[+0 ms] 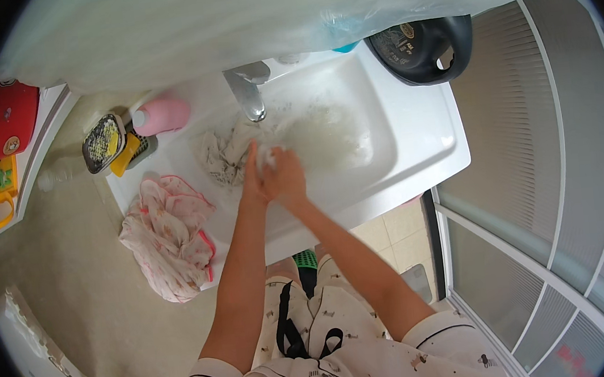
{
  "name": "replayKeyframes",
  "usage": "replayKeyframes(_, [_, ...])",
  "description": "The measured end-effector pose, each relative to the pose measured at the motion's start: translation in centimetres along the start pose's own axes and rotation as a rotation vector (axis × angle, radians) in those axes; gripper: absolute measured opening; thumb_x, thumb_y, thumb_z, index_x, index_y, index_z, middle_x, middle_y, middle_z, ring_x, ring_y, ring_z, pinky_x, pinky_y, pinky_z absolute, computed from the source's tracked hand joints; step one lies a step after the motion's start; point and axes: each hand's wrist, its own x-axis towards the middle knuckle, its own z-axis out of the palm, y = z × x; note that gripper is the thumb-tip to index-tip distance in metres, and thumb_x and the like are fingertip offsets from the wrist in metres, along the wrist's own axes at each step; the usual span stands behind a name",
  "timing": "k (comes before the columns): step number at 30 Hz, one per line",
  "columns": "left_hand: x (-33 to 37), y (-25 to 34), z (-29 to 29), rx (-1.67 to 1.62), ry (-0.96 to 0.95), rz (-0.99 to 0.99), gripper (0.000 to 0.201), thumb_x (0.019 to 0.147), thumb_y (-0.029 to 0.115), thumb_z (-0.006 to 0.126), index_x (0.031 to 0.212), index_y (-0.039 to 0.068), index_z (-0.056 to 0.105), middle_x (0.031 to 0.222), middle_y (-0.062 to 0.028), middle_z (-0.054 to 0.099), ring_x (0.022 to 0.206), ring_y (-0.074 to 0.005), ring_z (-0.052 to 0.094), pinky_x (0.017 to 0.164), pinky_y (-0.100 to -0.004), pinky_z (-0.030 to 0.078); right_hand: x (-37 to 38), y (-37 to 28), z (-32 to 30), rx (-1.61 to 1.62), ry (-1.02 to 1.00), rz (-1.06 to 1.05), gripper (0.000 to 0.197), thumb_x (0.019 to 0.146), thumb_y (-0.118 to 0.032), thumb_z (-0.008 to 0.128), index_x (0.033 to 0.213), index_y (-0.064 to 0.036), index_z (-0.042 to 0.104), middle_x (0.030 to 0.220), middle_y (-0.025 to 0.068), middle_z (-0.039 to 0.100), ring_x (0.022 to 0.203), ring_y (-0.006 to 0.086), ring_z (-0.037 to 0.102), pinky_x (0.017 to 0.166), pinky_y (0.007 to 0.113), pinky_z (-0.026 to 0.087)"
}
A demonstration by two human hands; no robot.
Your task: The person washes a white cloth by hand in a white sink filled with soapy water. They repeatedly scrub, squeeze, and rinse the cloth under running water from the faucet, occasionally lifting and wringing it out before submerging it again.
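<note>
My left hand (254,181) and my right hand (286,178) are pressed together over the white sink (360,186). A small whitish bunch of wet cloth (265,157) shows between them, and both hands close on it. The right fingers curl like a fist; the left fingers are partly hidden. Just left of the hands, a pale cloth with grey print (220,158) lies crumpled in the basin. I cannot tell whether the bunch belongs to it. Cloudy, foamy water (330,138) fills the basin's right part. Above the hands stands a chrome faucet (248,99).
A pink-edged patterned cloth (168,234) hangs over the sink's left rim. Behind it stand a pink bottle (164,115), a yellow sponge (124,156) and a soap dish (103,142). A black container (419,50) sits at the back right. Ribbed sliding doors (492,126) border the right.
</note>
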Motion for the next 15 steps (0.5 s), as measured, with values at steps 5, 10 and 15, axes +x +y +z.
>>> replayKeyframes(5, [2.1,0.6,-0.9,-0.186,-0.161,-0.299,0.056,0.092,0.049,0.059,0.127,0.006,0.050,0.098,-0.0061,0.059,0.086,-0.0203,0.057,0.091,-0.0348,0.048,-3.9,-4.7,-2.4,0.014,0.043,-0.035,0.023,0.082,-0.024,0.065,0.096,-0.0053,0.061,0.099,0.0200,0.060,0.084,0.0394,0.063,0.068,0.049,0.051])
replayKeyframes(10, [1.9,-2.8,0.0,0.269,0.054,0.398,0.042,0.097,0.040,0.053,0.125,0.008,0.054,0.110,-0.0048,0.062,0.101,-0.0192,0.060,0.083,-0.0346,0.051,1.5,-0.3,-1.5,-0.166,0.125,0.055,0.027,0.083,-0.031,0.067,0.078,-0.0050,0.063,0.083,0.0185,0.064,0.075,0.0385,0.064,0.062,0.047,0.050])
replayKeyframes(15, [0.2,-2.0,3.7,0.182,0.135,0.324,0.050,0.095,0.032,0.058,0.134,0.005,0.045,0.133,-0.0092,0.053,0.122,-0.0246,0.051,0.102,-0.0414,0.043,6.6,6.1,-5.0,-0.299,0.023,-0.021,0.037,0.092,-0.043,0.054,0.097,-0.0085,0.066,0.110,0.0166,0.063,0.100,0.0351,0.061,0.077,0.050,0.049])
